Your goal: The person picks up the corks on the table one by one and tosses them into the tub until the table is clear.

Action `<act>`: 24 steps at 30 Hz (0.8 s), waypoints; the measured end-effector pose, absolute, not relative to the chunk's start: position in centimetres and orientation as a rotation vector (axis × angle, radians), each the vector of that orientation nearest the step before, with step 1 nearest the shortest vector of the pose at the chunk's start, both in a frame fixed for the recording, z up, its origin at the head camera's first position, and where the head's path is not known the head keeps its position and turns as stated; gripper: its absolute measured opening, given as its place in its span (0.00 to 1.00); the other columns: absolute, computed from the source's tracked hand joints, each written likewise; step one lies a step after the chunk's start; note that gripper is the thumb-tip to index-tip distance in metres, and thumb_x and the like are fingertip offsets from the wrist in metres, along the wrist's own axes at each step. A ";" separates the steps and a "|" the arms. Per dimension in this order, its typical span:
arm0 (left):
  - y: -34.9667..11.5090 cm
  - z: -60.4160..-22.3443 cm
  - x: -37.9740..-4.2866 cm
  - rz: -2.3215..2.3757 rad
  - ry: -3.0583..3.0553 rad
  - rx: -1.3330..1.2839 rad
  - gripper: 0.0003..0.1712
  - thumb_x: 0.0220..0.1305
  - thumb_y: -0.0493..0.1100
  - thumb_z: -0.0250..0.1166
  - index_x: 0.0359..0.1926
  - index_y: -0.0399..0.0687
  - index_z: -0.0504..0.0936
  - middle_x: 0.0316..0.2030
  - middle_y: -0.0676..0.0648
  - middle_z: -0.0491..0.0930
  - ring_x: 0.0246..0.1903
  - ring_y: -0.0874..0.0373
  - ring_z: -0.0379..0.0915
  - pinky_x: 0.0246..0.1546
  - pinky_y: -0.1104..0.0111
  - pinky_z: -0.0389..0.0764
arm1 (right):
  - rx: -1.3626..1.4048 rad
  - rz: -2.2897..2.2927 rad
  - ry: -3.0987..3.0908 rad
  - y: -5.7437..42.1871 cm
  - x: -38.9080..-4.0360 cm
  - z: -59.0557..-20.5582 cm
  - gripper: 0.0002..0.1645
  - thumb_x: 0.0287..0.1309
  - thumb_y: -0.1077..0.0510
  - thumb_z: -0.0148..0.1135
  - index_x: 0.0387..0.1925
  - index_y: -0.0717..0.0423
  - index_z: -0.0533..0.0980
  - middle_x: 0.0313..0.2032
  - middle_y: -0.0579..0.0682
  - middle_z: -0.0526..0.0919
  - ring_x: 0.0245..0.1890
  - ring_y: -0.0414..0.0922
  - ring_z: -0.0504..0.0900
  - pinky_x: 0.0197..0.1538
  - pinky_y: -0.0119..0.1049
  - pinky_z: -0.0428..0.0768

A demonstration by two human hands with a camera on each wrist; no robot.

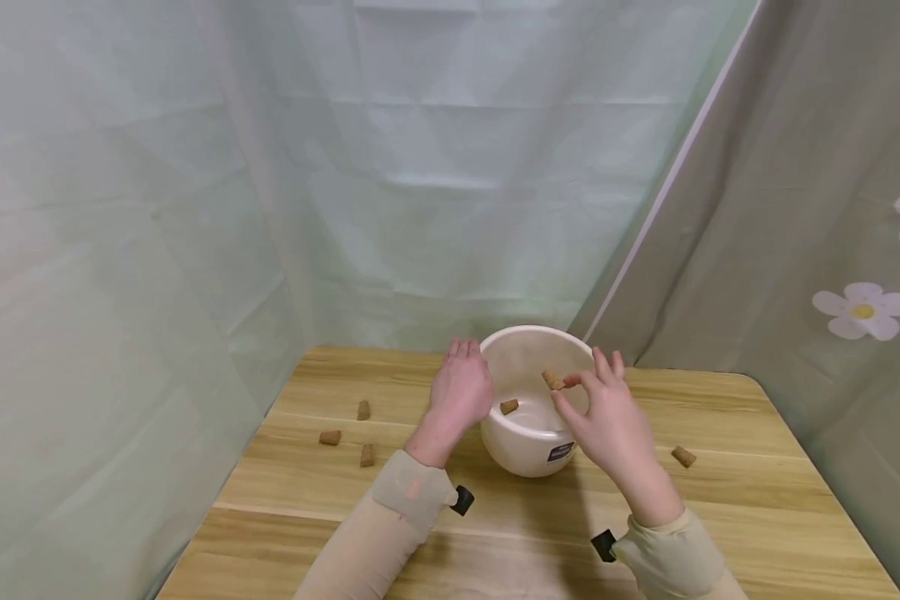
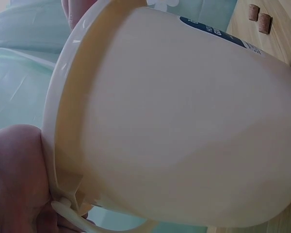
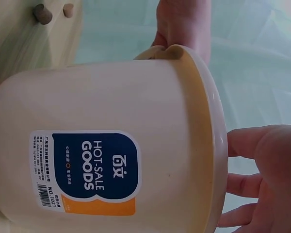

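A cream plastic bucket [image 1: 528, 454] stands upright on the table, with a dark label on its side. My left hand [image 1: 461, 385] grips its rim at the left; in the left wrist view a handle [image 2: 136, 227] hangs beside that hand [image 2: 14, 170]. Between thumb and forefinger, my right hand [image 1: 611, 421] pinches a cork [image 1: 552, 380] over the bucket's opening. Another cork [image 1: 509, 407] lies inside, low in the bucket. The right wrist view shows the label [image 3: 97, 167] and the right hand [image 3: 269, 174] past the rim, with the pinched cork hidden.
To the left of the bucket lie three loose corks [image 1: 330, 437] on the wooden table [image 1: 495, 550]. A single cork [image 1: 683, 456] lies to its right. Pale curtains [image 1: 450, 167] hang behind and at the left; a grey flowered curtain [image 1: 757, 208] hangs at the right.
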State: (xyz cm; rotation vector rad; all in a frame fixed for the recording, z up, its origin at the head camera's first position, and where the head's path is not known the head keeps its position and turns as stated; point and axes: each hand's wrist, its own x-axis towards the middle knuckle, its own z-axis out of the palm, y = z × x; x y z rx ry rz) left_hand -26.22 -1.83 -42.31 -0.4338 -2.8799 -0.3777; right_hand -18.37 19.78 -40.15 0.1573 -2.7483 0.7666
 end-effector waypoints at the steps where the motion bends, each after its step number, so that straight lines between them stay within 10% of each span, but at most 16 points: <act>1: -1.8 -42.3 -26.2 -0.381 -2.884 -0.430 0.28 0.85 0.40 0.47 0.73 0.21 0.68 0.71 0.28 0.72 0.75 0.33 0.63 0.78 0.50 0.64 | 0.156 0.762 -2.755 19.8 -18.4 -40.2 0.15 0.71 0.47 0.67 0.45 0.54 0.85 0.79 0.72 0.59 0.80 0.74 0.49 0.61 0.81 0.71; 24: -1.8 -42.6 -26.3 -0.375 -2.884 -0.427 0.28 0.85 0.40 0.46 0.73 0.21 0.68 0.71 0.28 0.72 0.76 0.34 0.62 0.79 0.51 0.62 | 0.154 0.823 -2.659 20.2 -17.9 -40.7 0.15 0.73 0.49 0.67 0.50 0.54 0.86 0.76 0.69 0.66 0.79 0.70 0.58 0.69 0.76 0.67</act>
